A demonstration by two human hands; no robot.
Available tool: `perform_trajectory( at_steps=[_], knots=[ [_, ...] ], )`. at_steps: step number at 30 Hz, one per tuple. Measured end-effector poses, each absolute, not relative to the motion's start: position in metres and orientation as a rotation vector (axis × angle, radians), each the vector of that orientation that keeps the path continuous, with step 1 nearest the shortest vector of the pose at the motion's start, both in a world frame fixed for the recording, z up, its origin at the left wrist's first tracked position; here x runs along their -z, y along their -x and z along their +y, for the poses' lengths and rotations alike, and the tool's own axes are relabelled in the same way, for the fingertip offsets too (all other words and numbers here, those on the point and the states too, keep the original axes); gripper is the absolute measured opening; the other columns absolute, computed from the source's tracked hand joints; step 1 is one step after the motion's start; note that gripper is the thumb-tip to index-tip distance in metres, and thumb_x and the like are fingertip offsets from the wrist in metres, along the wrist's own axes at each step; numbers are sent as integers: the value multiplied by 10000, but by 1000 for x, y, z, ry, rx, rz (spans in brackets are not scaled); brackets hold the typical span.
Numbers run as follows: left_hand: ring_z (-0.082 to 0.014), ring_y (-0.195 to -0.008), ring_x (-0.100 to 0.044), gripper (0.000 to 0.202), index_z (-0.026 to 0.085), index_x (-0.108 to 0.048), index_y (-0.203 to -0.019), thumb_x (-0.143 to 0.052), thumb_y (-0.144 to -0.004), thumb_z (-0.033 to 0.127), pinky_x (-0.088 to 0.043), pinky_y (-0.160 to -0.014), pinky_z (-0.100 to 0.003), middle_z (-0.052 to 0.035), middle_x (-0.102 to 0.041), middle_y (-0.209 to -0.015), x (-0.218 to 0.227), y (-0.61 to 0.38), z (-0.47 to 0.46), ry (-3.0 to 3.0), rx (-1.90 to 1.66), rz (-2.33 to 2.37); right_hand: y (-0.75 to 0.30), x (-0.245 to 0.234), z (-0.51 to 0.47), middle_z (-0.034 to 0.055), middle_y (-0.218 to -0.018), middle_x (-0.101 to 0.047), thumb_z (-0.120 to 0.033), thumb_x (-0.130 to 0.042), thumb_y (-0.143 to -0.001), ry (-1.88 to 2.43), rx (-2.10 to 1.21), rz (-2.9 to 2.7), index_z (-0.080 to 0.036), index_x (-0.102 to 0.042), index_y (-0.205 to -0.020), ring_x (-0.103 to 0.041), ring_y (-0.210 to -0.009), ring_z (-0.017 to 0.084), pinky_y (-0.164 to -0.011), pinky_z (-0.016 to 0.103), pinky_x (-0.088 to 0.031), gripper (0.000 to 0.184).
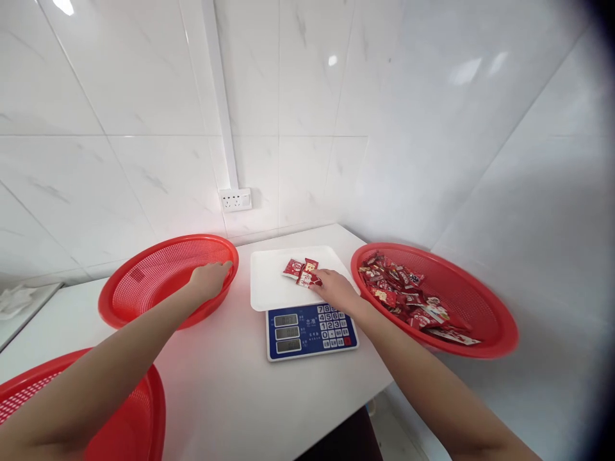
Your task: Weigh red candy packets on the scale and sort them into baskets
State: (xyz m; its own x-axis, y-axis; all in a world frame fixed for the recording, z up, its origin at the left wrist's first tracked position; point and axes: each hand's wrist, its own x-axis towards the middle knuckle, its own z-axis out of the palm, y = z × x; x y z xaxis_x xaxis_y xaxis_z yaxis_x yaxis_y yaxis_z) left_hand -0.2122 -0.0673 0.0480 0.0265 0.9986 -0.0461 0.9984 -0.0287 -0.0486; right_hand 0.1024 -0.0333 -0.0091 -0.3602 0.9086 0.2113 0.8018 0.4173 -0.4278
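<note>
My left hand (210,280) reaches over the far left red plastic basket (168,242), its fingers bent closed at the right rim. Over the white pan (269,291) of a digital scale, my right hand (337,289) pinches a small red and cream snack packet (306,276) between thumb and fingers. A second red snack packet (292,269) lies on the pan, touching the first one's left side. Below the pan is the scale's blue panel (312,339), with number keys and three small displays whose digits are hard to read.
At the right, a tilted red basket (490,320) holds many red snack packets (401,285). Another red basket (156,410) sits at the near left, partly under my left forearm. A white table (230,384) carries everything, against a tiled wall with a socket (236,200).
</note>
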Motion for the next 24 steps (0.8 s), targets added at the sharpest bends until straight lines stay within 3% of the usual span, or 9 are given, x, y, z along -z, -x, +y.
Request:
perform_trajectory(
  at_steps=[5,8,12,16,20,24],
  knots=[
    [-330,-1121,-467,359,170,-499,-1163,-337,-844,201,-418,-822,-466,-169,-541,-1200,-56,189,-75,2414,249,-2124,-93,8,-32,114,-1050,-596,-184,-572,-751,1468,-408,-2181,-178,-557,-1097,-553,-963,245,-824,353,-397,346],
    [-248,-1135,-483,369,215,-470,-1198,-387,-863,344,-413,-906,-394,-92,-526,-1258,-57,157,-80,2663,490,-2030,-89,1,-39,76,-1111,-570,-137,-527,-765,1421,-444,-2109,-197,-538,-1058,-554,-961,186,-826,309,-411,299],
    [-154,-960,-598,369,228,-486,-1154,-419,-850,427,-498,-777,-258,-36,-636,-1089,-51,114,-78,2947,782,-1955,-80,-11,-49,20,-950,-628,-180,-530,-772,1120,-757,-1988,-195,-558,-950,-593,-791,139,-733,276,-458,181],
    [-132,-739,-637,283,166,-547,-885,-358,-871,376,-512,-632,-235,-35,-673,-821,-50,105,-72,2966,981,-1996,-76,-17,-49,15,-847,-651,-254,-526,-789,881,-962,-1841,-181,-562,-928,-612,-697,134,-682,291,-490,161],
    [-147,-668,-623,251,184,-500,-742,-397,-837,392,-477,-582,-241,-10,-631,-716,-64,148,-72,2712,982,-2131,-86,-12,-37,44,-967,-659,-213,-430,-850,1133,-607,-2014,-189,-571,-972,-613,-886,153,-790,303,-482,188],
    [-225,-705,-598,272,199,-500,-726,-347,-847,388,-439,-610,-322,-42,-619,-731,-81,212,-82,2331,776,-2239,-95,2,-22,126,-1120,-595,-150,-483,-810,1317,-391,-2138,-147,-591,-1043,-513,-1077,243,-939,407,-378,257]
  ],
)
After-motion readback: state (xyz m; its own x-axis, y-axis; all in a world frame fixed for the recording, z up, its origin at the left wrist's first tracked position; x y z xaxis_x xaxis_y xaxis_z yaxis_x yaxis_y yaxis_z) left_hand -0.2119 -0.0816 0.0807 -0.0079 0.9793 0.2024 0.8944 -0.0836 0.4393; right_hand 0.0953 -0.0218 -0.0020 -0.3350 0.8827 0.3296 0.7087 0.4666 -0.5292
